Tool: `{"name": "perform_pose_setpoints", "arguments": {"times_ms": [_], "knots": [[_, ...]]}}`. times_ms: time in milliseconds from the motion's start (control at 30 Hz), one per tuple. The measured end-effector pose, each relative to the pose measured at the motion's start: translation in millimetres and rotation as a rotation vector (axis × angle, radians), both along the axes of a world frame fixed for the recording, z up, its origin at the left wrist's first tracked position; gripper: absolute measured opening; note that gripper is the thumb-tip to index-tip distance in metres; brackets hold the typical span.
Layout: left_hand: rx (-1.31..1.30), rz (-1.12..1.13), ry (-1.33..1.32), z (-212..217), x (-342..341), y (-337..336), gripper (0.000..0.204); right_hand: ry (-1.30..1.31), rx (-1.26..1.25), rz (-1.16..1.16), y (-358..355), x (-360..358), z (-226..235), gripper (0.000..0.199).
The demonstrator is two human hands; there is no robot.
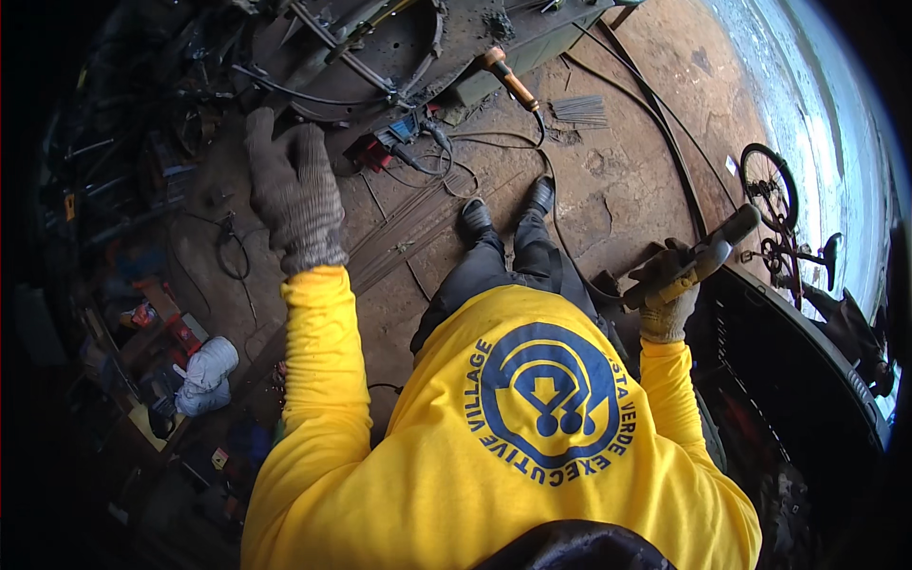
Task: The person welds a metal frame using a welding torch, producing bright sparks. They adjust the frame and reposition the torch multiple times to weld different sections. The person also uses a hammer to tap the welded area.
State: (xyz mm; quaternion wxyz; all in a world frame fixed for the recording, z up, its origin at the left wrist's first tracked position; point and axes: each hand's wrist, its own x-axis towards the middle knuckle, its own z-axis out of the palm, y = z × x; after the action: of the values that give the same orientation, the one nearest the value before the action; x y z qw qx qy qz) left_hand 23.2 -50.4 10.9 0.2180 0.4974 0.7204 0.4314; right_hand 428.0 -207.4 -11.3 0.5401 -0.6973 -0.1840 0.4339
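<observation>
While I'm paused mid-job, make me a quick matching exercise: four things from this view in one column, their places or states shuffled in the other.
Things
1. Left hand
2. Right hand
3. Bicycle
4. Orange tool

Places or states
A. Toward the right side of the picture, beyond the person's right arm
B. Gloved and closed around a long dark object
C. At the bench edge, a dark cord running from its end
D. Gloved, fingers extended, nothing seen in its grasp

Pairs: 1-D, 2-B, 3-A, 4-C
</observation>
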Motion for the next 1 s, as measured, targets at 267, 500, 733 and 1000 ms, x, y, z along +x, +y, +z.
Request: {"name": "perform_pose_setpoints", "arguments": {"times_ms": [267,500,733,1000], "knots": [[-0.480,-0.384,-0.075,-169.7,44.0,-76.2,0.032,0.042,-0.030,-0.111,-19.6,33.8,-51.8,0.033],[-0.702,-0.101,-0.319,-267.7,9.3,18.1,0.029,-0.137,-0.175,-0.056,-44.1,45.9,-93.8,0.034],[-0.627,0.561,-0.802,-346.8,29.5,120.5,0.040,-0.214,-0.312,-0.093,-64.5,62.5,-118.3,0.027],[-0.534,0.660,-0.920,-394.7,38.0,144.5,0.042,-0.218,-0.430,-0.099,-57.8,77.8,-121.6,0.038]]}}
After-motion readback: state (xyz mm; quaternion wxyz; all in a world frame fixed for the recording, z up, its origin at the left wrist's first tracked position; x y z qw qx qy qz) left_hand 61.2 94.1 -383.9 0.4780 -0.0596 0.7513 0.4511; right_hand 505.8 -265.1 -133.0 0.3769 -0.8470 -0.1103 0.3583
